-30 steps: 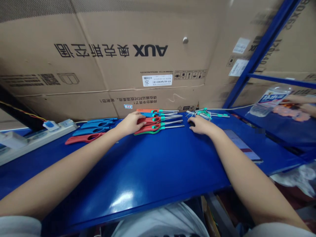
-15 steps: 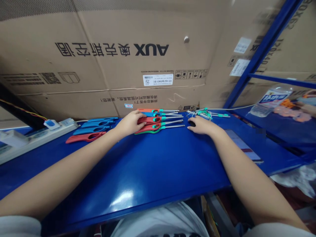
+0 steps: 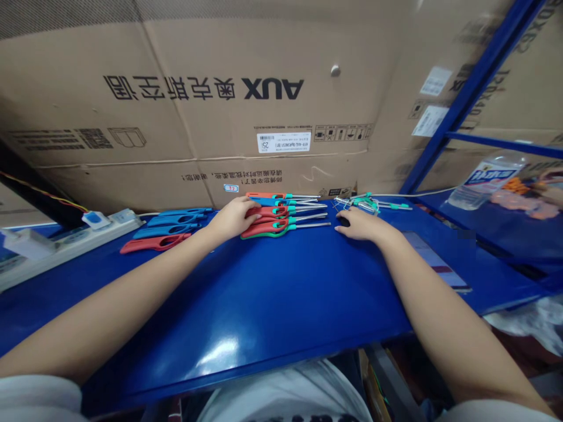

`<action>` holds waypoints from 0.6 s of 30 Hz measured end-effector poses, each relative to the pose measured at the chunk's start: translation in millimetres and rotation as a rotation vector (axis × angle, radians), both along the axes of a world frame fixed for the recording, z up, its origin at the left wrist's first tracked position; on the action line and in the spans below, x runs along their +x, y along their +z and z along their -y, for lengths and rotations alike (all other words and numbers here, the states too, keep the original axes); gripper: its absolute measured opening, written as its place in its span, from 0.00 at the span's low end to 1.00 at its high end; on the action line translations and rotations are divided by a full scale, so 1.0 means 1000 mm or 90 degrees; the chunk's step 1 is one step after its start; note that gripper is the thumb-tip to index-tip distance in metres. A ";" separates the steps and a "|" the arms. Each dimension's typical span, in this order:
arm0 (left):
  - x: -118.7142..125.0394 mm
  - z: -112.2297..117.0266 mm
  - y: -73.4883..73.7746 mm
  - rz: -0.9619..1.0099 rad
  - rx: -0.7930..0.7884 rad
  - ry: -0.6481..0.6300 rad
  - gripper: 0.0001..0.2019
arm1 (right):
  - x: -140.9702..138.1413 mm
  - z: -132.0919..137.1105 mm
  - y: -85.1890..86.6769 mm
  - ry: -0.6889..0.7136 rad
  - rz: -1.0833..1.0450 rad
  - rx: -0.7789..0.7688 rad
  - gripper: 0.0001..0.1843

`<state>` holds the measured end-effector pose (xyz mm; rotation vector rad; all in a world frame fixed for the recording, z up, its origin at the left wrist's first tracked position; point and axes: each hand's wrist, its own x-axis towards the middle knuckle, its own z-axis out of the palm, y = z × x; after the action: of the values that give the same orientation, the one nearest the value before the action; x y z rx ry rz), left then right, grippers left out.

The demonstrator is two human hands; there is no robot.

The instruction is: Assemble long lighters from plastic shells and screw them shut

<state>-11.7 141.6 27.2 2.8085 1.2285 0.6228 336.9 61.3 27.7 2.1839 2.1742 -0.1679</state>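
Note:
On the blue table lies a row of gas lighters with long metal nozzles, among them an orange one [image 3: 263,196], a blue one [image 3: 267,203] and a red one [image 3: 268,228]. My left hand [image 3: 231,219] rests on their handle ends, thumb and fingers apart; its fingertips are partly hidden. To the right, my right hand [image 3: 359,223] is open, palm down, thumb apart from the fingers. It lies beside a small pile of metal tubes and turquoise parts [image 3: 367,203]. Left of my left hand are blue handle shells [image 3: 171,230] and a red handle shell [image 3: 153,242].
A cardboard wall [image 3: 211,129] closes off the back of the table [image 3: 281,305]. A white power strip [image 3: 79,243] with plugs stands at the left. On the right are a flat phone-like device [image 3: 435,261], a plastic bottle [image 3: 484,179] and a blue rack post [image 3: 466,97].
The view has shifted very slightly, so everything sits a little further right. Both hands keep the same places relative to the lighters and the metal parts.

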 end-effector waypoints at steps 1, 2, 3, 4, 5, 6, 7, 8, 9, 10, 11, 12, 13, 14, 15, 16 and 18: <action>0.000 0.000 0.001 -0.002 0.000 0.002 0.14 | 0.000 0.000 0.000 -0.001 0.000 -0.001 0.28; 0.000 0.000 0.001 -0.005 0.000 0.004 0.14 | 0.000 0.001 0.001 -0.002 0.000 -0.002 0.29; 0.000 0.001 0.002 -0.007 0.002 0.005 0.14 | -0.001 0.001 0.001 -0.002 -0.001 -0.003 0.29; -0.001 0.001 0.002 -0.009 0.003 0.006 0.15 | -0.001 0.001 0.001 -0.001 -0.002 -0.004 0.29; -0.001 0.002 0.003 -0.011 0.006 0.008 0.15 | -0.001 0.002 0.001 0.000 -0.003 -0.005 0.29; -0.001 0.003 0.003 -0.012 0.009 0.010 0.16 | -0.001 0.002 0.001 0.000 -0.004 -0.006 0.29; -0.001 0.004 0.003 -0.013 0.012 0.013 0.16 | -0.001 0.002 0.001 0.001 -0.005 -0.007 0.29; 0.000 0.006 0.004 -0.013 0.015 0.016 0.16 | 0.000 0.001 0.001 0.002 -0.006 -0.006 0.29; 0.000 0.009 0.005 -0.012 0.019 0.021 0.16 | 0.000 0.001 0.000 0.003 -0.008 -0.004 0.29; 0.000 0.012 0.006 -0.011 0.024 0.027 0.16 | 0.000 0.001 -0.001 0.005 -0.010 -0.001 0.29; 0.000 0.015 0.007 -0.007 0.030 0.035 0.16 | 0.001 0.001 -0.001 0.008 -0.013 0.004 0.29; -0.001 0.019 0.010 -0.002 0.037 0.044 0.16 | 0.002 0.000 -0.002 0.012 -0.017 0.009 0.29; -0.003 0.022 0.014 0.005 0.045 0.053 0.16 | 0.004 0.000 -0.002 0.016 -0.021 0.015 0.29; -0.007 0.024 0.019 0.013 0.055 0.064 0.15 | 0.006 0.000 -0.002 0.018 -0.025 0.021 0.29; -0.011 0.026 0.025 0.019 0.065 0.083 0.15 | 0.009 -0.001 -0.001 0.018 -0.028 0.026 0.29; -0.018 0.026 0.031 0.024 0.075 0.106 0.15 | 0.013 -0.001 -0.001 0.019 -0.030 0.033 0.28; -0.036 0.022 0.045 -0.018 0.047 0.228 0.15 | 0.020 -0.003 0.000 0.034 -0.042 0.074 0.27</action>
<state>-47.3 120.1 72.0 2.6796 1.7701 0.6527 357.1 64.3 27.9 2.2073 2.3306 -0.1153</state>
